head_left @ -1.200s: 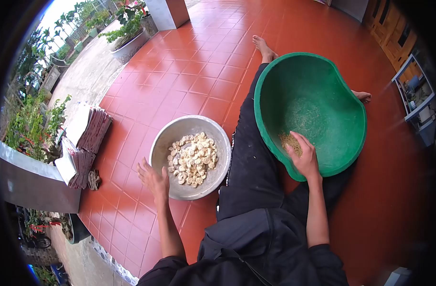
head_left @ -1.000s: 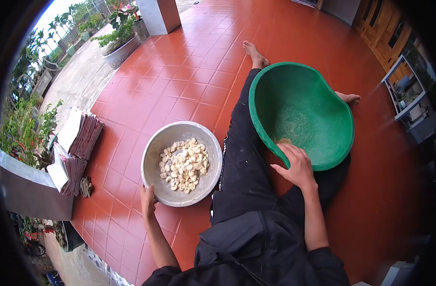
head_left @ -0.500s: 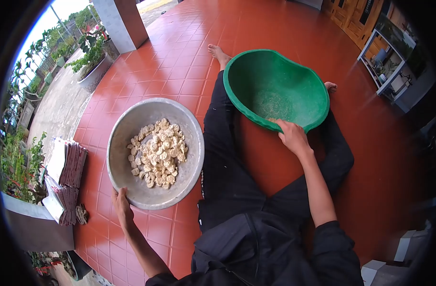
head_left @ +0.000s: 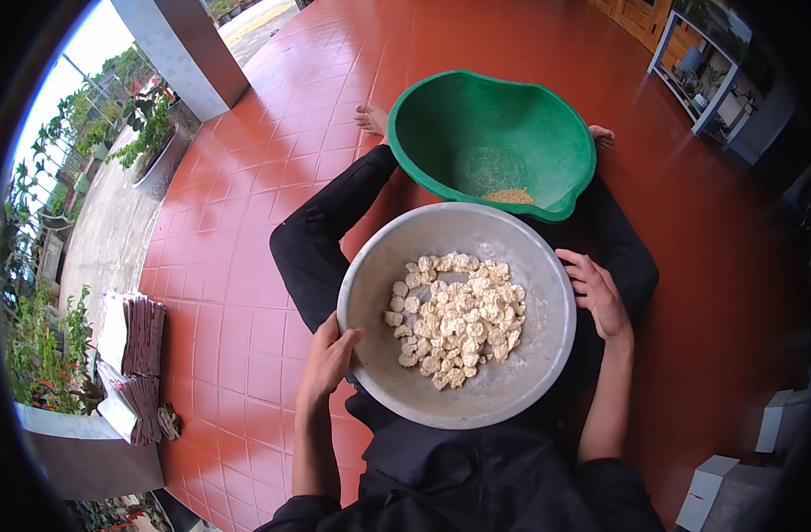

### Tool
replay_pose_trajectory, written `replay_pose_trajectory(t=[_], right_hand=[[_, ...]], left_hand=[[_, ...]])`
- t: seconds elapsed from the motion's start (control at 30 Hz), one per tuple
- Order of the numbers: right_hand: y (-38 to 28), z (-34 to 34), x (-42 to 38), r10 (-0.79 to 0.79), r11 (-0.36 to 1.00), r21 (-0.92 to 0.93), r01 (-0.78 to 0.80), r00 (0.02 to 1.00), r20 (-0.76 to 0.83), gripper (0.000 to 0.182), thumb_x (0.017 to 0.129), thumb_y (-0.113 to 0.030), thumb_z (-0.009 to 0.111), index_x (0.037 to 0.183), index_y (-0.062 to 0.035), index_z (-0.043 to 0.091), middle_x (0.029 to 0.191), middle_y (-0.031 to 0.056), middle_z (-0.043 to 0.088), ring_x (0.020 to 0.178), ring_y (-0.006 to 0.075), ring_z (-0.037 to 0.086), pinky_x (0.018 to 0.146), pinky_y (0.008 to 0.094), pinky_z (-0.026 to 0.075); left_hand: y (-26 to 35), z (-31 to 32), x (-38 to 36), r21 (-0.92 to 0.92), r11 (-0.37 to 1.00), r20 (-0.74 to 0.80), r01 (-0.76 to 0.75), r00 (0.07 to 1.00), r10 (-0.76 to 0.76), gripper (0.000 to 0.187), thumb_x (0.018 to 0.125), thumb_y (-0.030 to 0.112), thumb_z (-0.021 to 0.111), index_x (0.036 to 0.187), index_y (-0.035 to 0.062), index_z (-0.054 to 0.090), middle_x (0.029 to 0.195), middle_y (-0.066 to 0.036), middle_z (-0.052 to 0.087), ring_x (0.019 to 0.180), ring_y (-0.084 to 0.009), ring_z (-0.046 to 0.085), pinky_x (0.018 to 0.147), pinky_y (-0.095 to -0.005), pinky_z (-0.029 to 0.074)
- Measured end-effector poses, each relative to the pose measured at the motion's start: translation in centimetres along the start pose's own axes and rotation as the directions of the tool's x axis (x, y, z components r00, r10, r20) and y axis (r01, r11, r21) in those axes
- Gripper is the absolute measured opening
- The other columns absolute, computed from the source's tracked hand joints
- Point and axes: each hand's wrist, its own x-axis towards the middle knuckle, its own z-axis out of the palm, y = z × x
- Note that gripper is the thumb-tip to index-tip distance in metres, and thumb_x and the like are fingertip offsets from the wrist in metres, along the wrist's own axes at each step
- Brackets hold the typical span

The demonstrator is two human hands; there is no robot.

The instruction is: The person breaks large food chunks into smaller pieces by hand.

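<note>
A round grey metal basin is over my lap, with a heap of pale, lumpy pieces in it. My left hand grips its left rim, thumb over the edge. At the right rim, my right hand has its fingers spread against or very near the edge. Beyond the basin, a green tub sits tilted between my legs, with a small pile of tan grains at its near side.
Stacked folded papers or sacks lie on the red tiled floor at the left. A pillar and potted plants stand at upper left. A shelf is at upper right, white boxes at lower right.
The metal basin has moved right, from beside my left leg to over my lap. My right hand has left the green tub's rim and come to the basin's right side. My left knee is bent outward.
</note>
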Motion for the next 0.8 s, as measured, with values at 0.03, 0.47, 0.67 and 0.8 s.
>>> replay_pose_trajectory(t=[0.03,0.47,0.67,0.8], right_hand=[[0.4,0.1,-0.4,0.036,0.985,-0.168,-0.040,0.999,-0.027,0.056,0.094,-0.032,0.058,0.136,0.0016,0.042,0.107,0.0110,0.065,0.092,0.0124,0.061,0.080,0.0253,0.049],[2.5,3.4,3.9,-0.662,0.344,-0.929,-0.137,0.666,-0.343,0.041,0.082,-0.027,0.070,0.112,-0.0036,0.056,0.098,0.0117,0.063,0.094,0.0317,0.060,0.077,0.0414,0.049],[3.8,1.1,10.3,-0.634,-0.050,-0.968,0.247,0.741,0.222,0.052,0.073,-0.010,0.072,0.121,-0.0067,0.053,0.119,0.0152,0.054,0.118,0.0309,0.049,0.103,0.0455,0.034],[4.8,-0.5,14.1,-0.612,0.016,-0.958,0.286,0.760,0.216,0.028,0.076,-0.005,0.068,0.100,-0.0045,0.056,0.093,0.0133,0.062,0.094,0.0327,0.059,0.090,0.0447,0.042]], left_hand=[[0.1,0.4,-0.2,-0.011,1.000,0.016,0.020,1.000,-0.020,0.029,0.086,0.012,0.054,0.110,-0.0051,0.056,0.091,-0.006,0.063,0.082,-0.0117,0.055,0.076,-0.0272,0.045],[-0.8,-2.9,1.3,-0.005,0.998,-0.055,-0.058,0.997,0.057,0.027,0.088,0.012,0.052,0.110,-0.0043,0.055,0.097,-0.009,0.064,0.087,-0.0144,0.057,0.079,-0.0274,0.046],[-0.9,-7.6,-1.0,-0.055,0.997,-0.197,-0.063,0.979,0.051,0.036,0.086,0.011,0.052,0.117,-0.0048,0.055,0.101,-0.008,0.063,0.092,-0.0142,0.055,0.084,-0.0267,0.042],[-1.0,-12.4,-3.1,-0.117,0.988,-0.314,-0.097,0.948,0.056,0.035,0.086,0.012,0.053,0.118,-0.0025,0.056,0.102,-0.007,0.063,0.091,-0.0137,0.056,0.084,-0.0260,0.042]])
